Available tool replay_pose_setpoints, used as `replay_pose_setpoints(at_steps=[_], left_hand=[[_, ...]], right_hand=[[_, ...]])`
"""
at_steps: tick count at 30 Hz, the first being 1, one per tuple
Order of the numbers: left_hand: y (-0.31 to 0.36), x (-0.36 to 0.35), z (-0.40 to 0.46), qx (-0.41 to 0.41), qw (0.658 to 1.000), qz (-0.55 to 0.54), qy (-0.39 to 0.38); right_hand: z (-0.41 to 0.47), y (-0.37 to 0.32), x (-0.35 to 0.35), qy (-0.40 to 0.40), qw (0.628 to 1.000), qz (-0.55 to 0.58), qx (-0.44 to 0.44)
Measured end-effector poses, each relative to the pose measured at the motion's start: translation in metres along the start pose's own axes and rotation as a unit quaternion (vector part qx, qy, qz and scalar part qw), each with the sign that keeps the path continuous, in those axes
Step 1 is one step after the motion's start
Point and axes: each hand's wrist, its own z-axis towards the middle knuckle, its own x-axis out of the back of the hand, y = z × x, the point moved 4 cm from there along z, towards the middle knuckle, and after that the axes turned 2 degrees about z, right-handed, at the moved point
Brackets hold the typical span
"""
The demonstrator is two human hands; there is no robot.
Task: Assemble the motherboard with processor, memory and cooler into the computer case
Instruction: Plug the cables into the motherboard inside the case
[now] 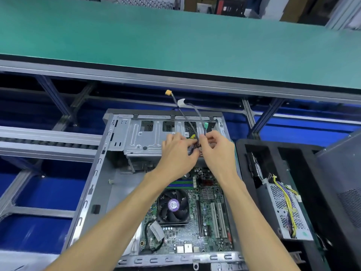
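Bench: a green-topped bench (175, 42) ran across the far side, well apart from the work.
Case: the open computer case (91, 184) lay on its side below the bench.
Motherboard: the motherboard (211, 216) sat inside the case, near its right wall, with the cooler fan (172, 206) and memory sticks (180, 185) already on it.
Drive cage: the metal drive cage (140, 137) filled the far end of the case.
Power supply: a loose power supply (289, 210) rested in a black tray (244, 153) to the right.
Cables: a thin cable bundle (187, 118) rose above the cage, ending in an orange plug (168, 92).
Left hand: the left hand (175, 155) pinched the bundle.
Right hand: the right hand (218, 151) gripped the same bundle just beside it.
Risk: judged from this, a hard pull could strain the thin wires, and a plug pushed in crooked could bend header pins.
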Motion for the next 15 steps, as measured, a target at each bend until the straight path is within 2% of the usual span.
replay_pose_setpoints(at_steps=[3,5,7,9,12,15], left_hand=[[0.003,0.002,-0.002,-0.020,0.999,-0.038,-0.011],[0.002,0.005,-0.005,-0.011,0.992,-0.122,-0.011],[-0.003,0.010,-0.007,0.026,0.957,-0.287,-0.012],[-0.008,0.016,-0.008,0.062,0.921,-0.385,-0.014],[-0.010,0.019,-0.006,0.081,0.910,-0.406,-0.010],[-0.011,0.020,-0.005,0.081,0.907,-0.413,0.019]], right_hand=[[0.003,0.000,0.002,0.001,1.000,0.000,-0.011],[0.003,0.000,0.004,0.000,0.999,0.032,-0.008],[0.001,0.000,0.009,0.002,0.995,0.095,-0.003],[-0.001,-0.003,0.011,-0.015,0.988,0.151,0.001],[-0.002,-0.006,0.008,-0.049,0.978,0.203,-0.001],[-0.003,-0.008,0.003,-0.056,0.977,0.205,0.010]])
